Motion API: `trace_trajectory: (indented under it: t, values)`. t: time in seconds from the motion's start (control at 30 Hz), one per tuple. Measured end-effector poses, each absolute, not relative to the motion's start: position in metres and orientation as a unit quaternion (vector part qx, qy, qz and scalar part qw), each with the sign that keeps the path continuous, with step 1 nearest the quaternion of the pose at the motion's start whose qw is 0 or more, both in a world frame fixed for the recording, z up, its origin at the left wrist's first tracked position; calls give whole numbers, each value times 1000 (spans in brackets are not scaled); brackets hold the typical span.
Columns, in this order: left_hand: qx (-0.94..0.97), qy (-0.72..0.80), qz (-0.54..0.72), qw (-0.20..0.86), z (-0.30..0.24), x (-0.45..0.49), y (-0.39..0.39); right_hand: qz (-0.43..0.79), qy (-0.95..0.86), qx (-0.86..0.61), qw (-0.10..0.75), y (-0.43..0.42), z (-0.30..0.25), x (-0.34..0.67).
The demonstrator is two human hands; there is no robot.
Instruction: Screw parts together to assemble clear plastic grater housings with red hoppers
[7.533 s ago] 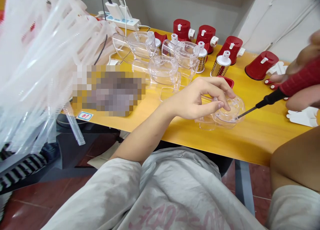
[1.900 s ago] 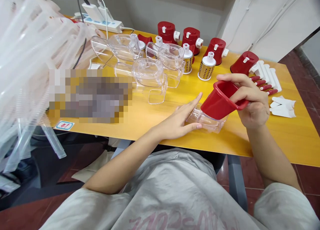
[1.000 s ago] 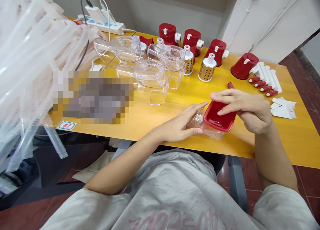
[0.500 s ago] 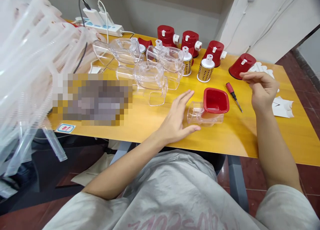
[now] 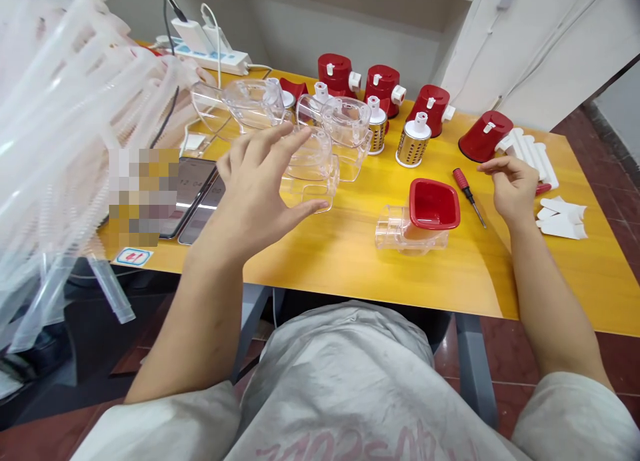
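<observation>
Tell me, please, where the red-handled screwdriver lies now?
The screwdriver lies on the yellow table, between the red hopper and the right hand.

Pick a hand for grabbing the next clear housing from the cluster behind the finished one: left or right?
Left. The left hand is open and raised right in front of the clear housing. The right hand is far off beside the screwdriver.

The left hand (image 5: 260, 181) is raised with fingers spread, while the right hand (image 5: 510, 187) hovers loosely curled, both empty.
</observation>
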State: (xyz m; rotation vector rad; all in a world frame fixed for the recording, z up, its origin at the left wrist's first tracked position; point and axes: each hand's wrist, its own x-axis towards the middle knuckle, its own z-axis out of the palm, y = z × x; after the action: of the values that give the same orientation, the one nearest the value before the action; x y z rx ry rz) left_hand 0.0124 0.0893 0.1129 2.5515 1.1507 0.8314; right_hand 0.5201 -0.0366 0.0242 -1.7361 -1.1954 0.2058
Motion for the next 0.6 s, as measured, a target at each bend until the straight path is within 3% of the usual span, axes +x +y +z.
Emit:
trace_trajectory:
  t: [0.2, 0.4, 0.53, 0.6]
  values:
    - [866, 440, 237, 28, 124, 4, 74, 92, -506, -730, 450, -39, 26, 508]
    - [852, 466, 236, 46, 138, -8, 71, 76, -511, -715, 471, -42, 40, 495]
    - [823, 468, 304, 105, 141, -6, 79, 61, -528, -687, 496, -25, 65, 473]
    - [798, 470, 318, 203, 136, -5, 89, 61, -546, -670, 500, -8, 84, 460]
